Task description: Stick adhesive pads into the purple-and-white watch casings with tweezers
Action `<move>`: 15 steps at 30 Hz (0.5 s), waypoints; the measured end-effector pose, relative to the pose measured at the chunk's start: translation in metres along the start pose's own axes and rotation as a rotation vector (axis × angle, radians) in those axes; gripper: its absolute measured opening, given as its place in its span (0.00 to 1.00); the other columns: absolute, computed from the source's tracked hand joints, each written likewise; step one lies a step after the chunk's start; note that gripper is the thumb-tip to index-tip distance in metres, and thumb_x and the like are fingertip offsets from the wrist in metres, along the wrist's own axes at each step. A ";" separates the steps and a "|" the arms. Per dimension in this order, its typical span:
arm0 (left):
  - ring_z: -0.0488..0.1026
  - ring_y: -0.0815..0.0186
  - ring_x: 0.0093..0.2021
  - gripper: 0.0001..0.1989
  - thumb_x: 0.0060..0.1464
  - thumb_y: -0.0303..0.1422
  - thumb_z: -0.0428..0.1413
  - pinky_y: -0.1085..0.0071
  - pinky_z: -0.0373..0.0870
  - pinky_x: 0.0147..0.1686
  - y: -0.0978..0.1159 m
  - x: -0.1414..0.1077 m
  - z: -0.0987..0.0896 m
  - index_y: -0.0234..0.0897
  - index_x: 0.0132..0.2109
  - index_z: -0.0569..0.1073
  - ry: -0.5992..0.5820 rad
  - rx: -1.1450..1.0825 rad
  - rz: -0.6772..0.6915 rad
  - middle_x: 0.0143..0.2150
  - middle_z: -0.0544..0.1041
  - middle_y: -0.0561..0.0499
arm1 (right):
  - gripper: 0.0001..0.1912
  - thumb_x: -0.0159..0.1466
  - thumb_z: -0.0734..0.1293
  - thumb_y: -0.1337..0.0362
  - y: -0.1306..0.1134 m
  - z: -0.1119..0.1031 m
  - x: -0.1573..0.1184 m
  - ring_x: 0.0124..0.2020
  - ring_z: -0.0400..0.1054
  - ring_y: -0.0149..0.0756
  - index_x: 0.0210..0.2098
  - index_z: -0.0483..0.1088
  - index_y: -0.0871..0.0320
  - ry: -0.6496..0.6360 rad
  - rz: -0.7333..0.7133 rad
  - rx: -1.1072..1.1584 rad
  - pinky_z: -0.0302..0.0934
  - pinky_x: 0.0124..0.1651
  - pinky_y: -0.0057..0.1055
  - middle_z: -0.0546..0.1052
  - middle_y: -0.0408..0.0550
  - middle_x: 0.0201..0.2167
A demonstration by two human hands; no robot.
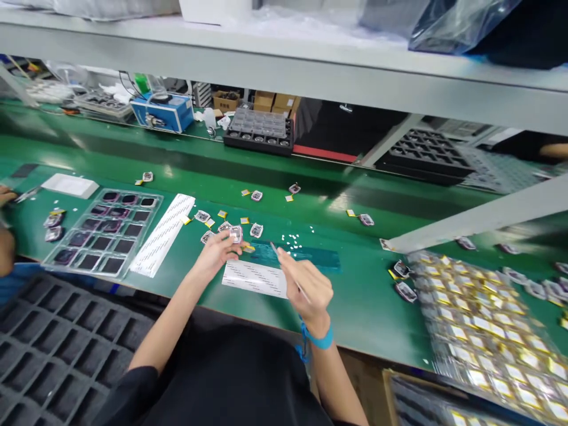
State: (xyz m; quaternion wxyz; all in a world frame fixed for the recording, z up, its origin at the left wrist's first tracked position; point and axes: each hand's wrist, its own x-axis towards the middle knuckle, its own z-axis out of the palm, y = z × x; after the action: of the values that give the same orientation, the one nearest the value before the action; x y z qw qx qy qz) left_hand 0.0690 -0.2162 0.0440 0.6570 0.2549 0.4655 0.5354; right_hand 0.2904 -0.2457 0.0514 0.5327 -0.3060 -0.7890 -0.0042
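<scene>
Head view shows me, at the far left edge, a co-worker's hand [6, 195] near a white block [70, 185]. Next I see a clear tray [141, 239] of dark squares, then a slanted white printed strip [164, 234] on the green bench [364, 296]. Right of it lie loose small units [256, 230]. My left hand [212, 253] pinches a pale casing [236, 234] between thumb and fingers, above the bench left of centre; a yellow-edged cell [248, 249] sits just beside the fingertips, and I cannot tell whether the two are joined. A white printed sheet [252, 279] lies on the near side of a blue-green film [322, 260], with white scraps [296, 246] on the film's far side. My right hand [310, 287], a blue band [323, 338] on its wrist, is closed around a slim tool [274, 248], its tip over the film; I cannot tell if they touch. Farther right are packed rows of cells [481, 324].
</scene>
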 end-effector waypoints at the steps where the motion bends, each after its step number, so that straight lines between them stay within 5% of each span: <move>1: 0.76 0.67 0.23 0.12 0.47 0.29 0.68 0.75 0.70 0.22 -0.005 0.000 0.001 0.31 0.34 0.73 -0.026 -0.025 -0.049 0.31 0.83 0.40 | 0.34 0.64 0.68 0.83 -0.005 0.001 0.000 0.41 0.81 0.41 0.66 0.67 0.53 -0.029 -0.018 0.005 0.74 0.33 0.35 0.83 0.56 0.49; 4: 0.77 0.66 0.24 0.11 0.47 0.28 0.68 0.74 0.73 0.25 -0.015 -0.018 0.010 0.31 0.34 0.73 -0.078 -0.103 -0.120 0.31 0.83 0.38 | 0.34 0.64 0.68 0.83 -0.014 0.003 -0.001 0.38 0.81 0.40 0.66 0.67 0.54 -0.038 -0.035 0.013 0.73 0.31 0.34 0.83 0.57 0.48; 8: 0.77 0.68 0.25 0.10 0.53 0.32 0.66 0.75 0.74 0.27 -0.001 -0.045 0.016 0.33 0.40 0.74 -0.086 -0.276 -0.011 0.35 0.84 0.43 | 0.32 0.64 0.68 0.82 -0.020 -0.004 -0.002 0.35 0.81 0.39 0.63 0.71 0.52 0.050 0.000 -0.036 0.73 0.31 0.34 0.84 0.54 0.46; 12: 0.70 0.74 0.18 0.07 0.51 0.29 0.64 0.79 0.64 0.17 0.009 -0.037 0.003 0.33 0.36 0.73 -0.025 -0.346 -0.008 0.38 0.85 0.43 | 0.35 0.60 0.70 0.86 -0.024 -0.011 -0.004 0.36 0.83 0.40 0.62 0.72 0.53 0.069 -0.038 -0.140 0.74 0.35 0.32 0.85 0.52 0.44; 15: 0.67 0.75 0.15 0.08 0.46 0.28 0.65 0.79 0.61 0.15 -0.007 -0.029 -0.006 0.31 0.29 0.73 -0.014 -0.317 -0.071 0.31 0.83 0.40 | 0.36 0.60 0.70 0.86 -0.023 -0.008 -0.006 0.34 0.82 0.39 0.64 0.70 0.55 -0.023 -0.101 -0.071 0.73 0.34 0.30 0.85 0.52 0.44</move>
State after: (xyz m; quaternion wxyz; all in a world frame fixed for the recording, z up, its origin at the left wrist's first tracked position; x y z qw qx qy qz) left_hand 0.0670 -0.2463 0.0447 0.7109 0.1351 0.3790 0.5768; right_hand 0.2873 -0.2702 0.0574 0.5116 -0.2844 -0.8089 -0.0557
